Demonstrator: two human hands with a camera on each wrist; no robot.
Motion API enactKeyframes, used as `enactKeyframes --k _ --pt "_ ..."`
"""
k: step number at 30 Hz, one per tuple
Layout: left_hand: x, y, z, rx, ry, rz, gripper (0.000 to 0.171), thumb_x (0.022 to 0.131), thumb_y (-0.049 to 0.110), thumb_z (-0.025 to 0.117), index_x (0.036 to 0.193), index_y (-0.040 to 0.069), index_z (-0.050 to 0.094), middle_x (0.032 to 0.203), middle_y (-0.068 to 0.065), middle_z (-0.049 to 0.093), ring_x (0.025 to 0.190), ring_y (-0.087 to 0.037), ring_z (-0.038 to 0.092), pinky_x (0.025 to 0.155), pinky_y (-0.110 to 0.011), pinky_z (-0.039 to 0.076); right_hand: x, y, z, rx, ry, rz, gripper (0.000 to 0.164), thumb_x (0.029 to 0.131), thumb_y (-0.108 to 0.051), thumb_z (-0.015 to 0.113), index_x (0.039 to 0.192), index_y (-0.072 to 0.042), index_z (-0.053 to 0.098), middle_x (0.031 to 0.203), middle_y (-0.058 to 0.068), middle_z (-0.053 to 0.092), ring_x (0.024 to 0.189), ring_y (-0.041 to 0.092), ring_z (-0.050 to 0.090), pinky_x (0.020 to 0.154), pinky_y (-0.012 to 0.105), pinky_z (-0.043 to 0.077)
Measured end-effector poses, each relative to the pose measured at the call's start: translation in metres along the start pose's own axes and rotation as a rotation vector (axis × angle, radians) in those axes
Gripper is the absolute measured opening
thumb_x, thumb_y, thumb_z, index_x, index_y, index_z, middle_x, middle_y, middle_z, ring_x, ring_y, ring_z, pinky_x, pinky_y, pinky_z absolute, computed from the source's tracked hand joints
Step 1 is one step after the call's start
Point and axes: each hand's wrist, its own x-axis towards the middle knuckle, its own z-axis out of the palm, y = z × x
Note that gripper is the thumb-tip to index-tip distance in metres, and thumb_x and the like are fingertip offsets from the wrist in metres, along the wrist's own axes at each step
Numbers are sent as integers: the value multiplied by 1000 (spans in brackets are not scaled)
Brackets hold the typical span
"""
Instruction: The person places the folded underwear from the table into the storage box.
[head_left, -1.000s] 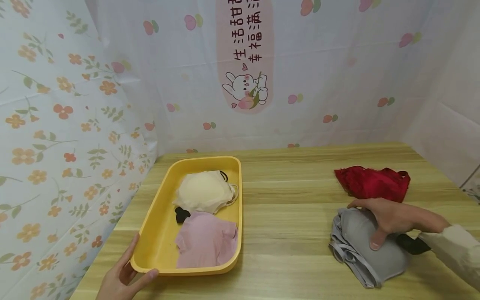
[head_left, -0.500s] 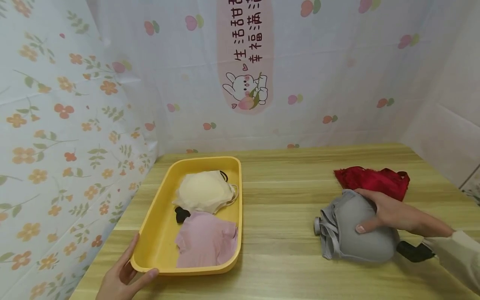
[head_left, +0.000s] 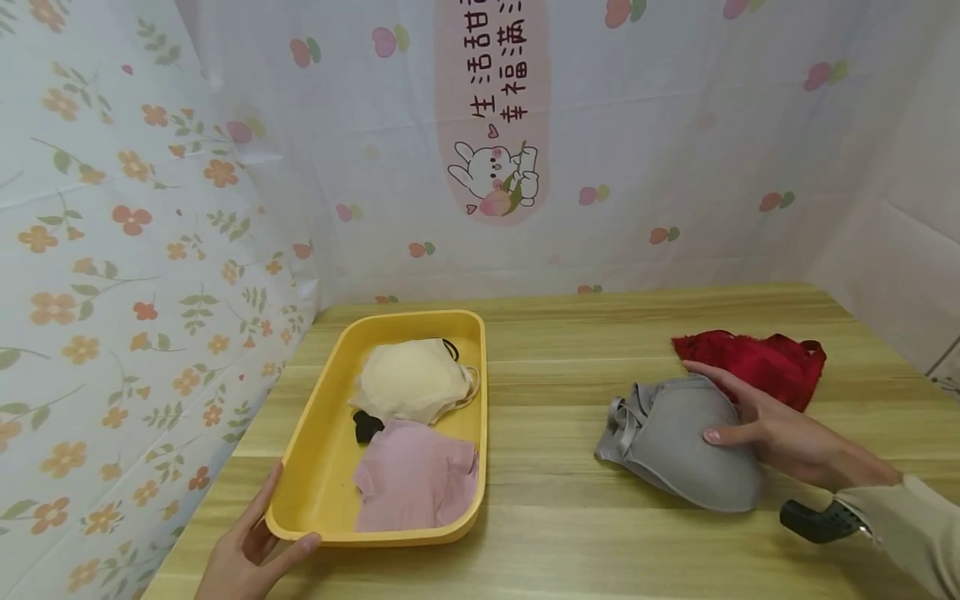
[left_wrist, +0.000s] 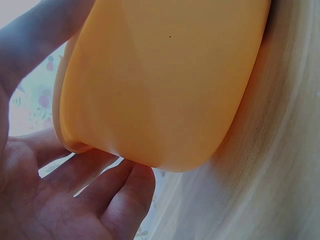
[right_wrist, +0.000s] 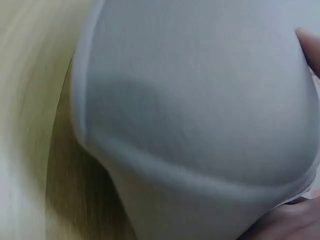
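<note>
A folded grey bra (head_left: 690, 442) is in my right hand (head_left: 780, 433), thumb across the cup and fingers over its far edge. Its straps bunch at the left end. In the right wrist view the smooth grey cup (right_wrist: 200, 95) fills most of the picture, tilted above the wood. My left hand (head_left: 243, 546) grips the near left corner of a yellow tub (head_left: 311, 492), with the thumb at the rim. The left wrist view has several fingers (left_wrist: 127, 197) against the tub's outer wall (left_wrist: 160, 85). Inside lie a cream bra (head_left: 408, 379), a pink garment (head_left: 416, 479) and a small black item (head_left: 367, 427).
A red bra (head_left: 757, 362) lies on the wooden table (head_left: 555, 467) just behind my right hand. Patterned cloth (head_left: 637, 150) hangs along the back and left sides. A black device (head_left: 817, 521) is strapped at my right wrist.
My right hand has picked up the grey bra and carried it left, turning it a little. The left hand and the tub have kept their places.
</note>
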Motion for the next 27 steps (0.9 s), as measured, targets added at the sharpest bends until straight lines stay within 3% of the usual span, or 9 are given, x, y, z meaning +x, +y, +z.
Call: enactKeyframes --k 5,8,18,24,27 --pt "0 1 -2 13 -8 -19 102 91 22 76 163 28 4 170 -17 6 108 35 34 88 6 41 3 -7 8 4 19 7 57 100 -10 57 152 -20 35 144 -13 28 121 6 41 95 43 46" --pt "0 2 -3 7 -12 -18 102 91 22 75 163 28 3 170 -17 6 109 34 35 88 5 41 4 -14 13 6 28 -10 53 100 -10 56 150 -17 38 145 -13 31 122 9 43 94 44 47" --pt "0 2 0 -39 -4 1 102 90 17 76 163 25 5 169 -20 9 110 32 38 88 4 43 14 -33 24 34 -4 -92 61 98 -6 58 153 -19 34 149 -7 29 124 15 45 92 43 54" --pt "0 2 1 -24 -6 -15 102 91 20 76 163 26 4 169 -19 9 109 32 38 88 3 44 24 -45 30 68 -41 -104 67 94 -5 62 153 -22 35 156 -4 14 126 18 41 93 46 52" --pt "-1 3 0 -24 -11 -24 102 91 21 76 163 26 4 169 -18 8 108 33 37 88 3 44 29 -54 35 78 -48 -105 69 93 -5 63 153 -22 33 157 -1 13 127 22 39 94 47 51"
